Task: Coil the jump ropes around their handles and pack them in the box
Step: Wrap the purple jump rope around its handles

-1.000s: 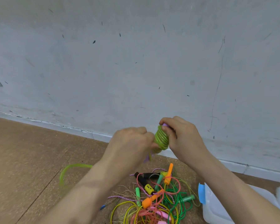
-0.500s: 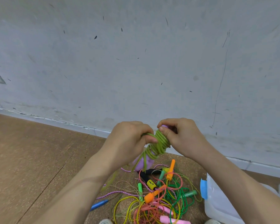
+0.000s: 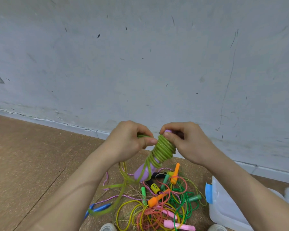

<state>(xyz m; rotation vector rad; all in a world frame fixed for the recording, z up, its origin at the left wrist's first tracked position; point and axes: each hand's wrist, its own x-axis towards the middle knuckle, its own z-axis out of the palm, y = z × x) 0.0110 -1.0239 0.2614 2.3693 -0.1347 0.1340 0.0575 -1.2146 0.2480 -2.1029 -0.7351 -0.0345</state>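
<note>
A green jump rope (image 3: 163, 150) is coiled in tight turns around lilac handles (image 3: 141, 174), held up in front of the wall. My right hand (image 3: 183, 140) grips the upper end of the handles, thumb pressed on the top coil. My left hand (image 3: 132, 140) pinches the free green strand just left of the coil. The loose tail (image 3: 118, 195) hangs down, blurred. Below lies a tangle of other jump ropes (image 3: 157, 202) with orange, green, pink, blue and black handles. A clear plastic box (image 3: 227, 205) with a blue latch stands at the lower right.
The grey wall and its baseboard (image 3: 90, 130) run close behind my hands. Brown cork-like floor (image 3: 32, 164) spreads to the left. Two shoe tips (image 3: 108, 227) show at the bottom edge, near the rope pile and the box.
The coil has grown tighter and longer down the handles. The handles have tilted so the lilac lower end shows. My left hand has brought the strand round again; the loose tail has shortened.
</note>
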